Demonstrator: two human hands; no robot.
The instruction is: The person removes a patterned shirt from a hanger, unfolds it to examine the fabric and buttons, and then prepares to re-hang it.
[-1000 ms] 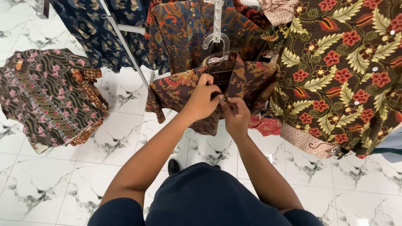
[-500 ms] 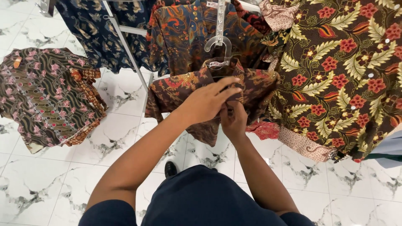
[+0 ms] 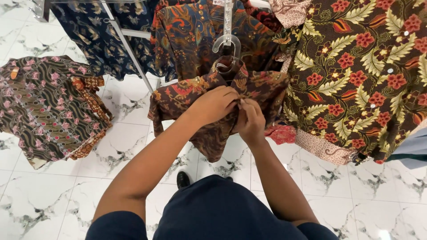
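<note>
Both hands meet at the front of a brown batik shirt (image 3: 209,95) that hangs on a clear plastic hanger (image 3: 226,44), and this shirt serves as the landmark for everything else. The left hand (image 3: 215,104) lies over the shirt's chest with its fingers curled down and pinched onto the fabric at the middle placket; the right hand (image 3: 250,119) sits just beside it, touching it, thumb and fingers closed on the same strip of cloth. What exactly is nipped between the fingertips, a button or only the fabric edge, cannot be told. The shirt's short sleeve spreads out to the left of the hands, and its hem hangs below them, above the white marble-patterned floor (image 3: 53,195). Behind the shirt, further up the rack, hangs a dark orange-and-teal patterned shirt (image 3: 187,35), and to the left of that a navy batik shirt (image 3: 89,31) with a slanted metal rack bar (image 3: 129,49) crossing it. Well to the left of the brown shirt, a dark shirt with pink flowers (image 3: 44,106) lies spread on the floor. To the right, close by, hangs a large brown shirt with red flowers and yellow-green leaves (image 3: 364,71). Below the brown shirt's hem, a black shoe (image 3: 183,178) shows on the floor.
</note>
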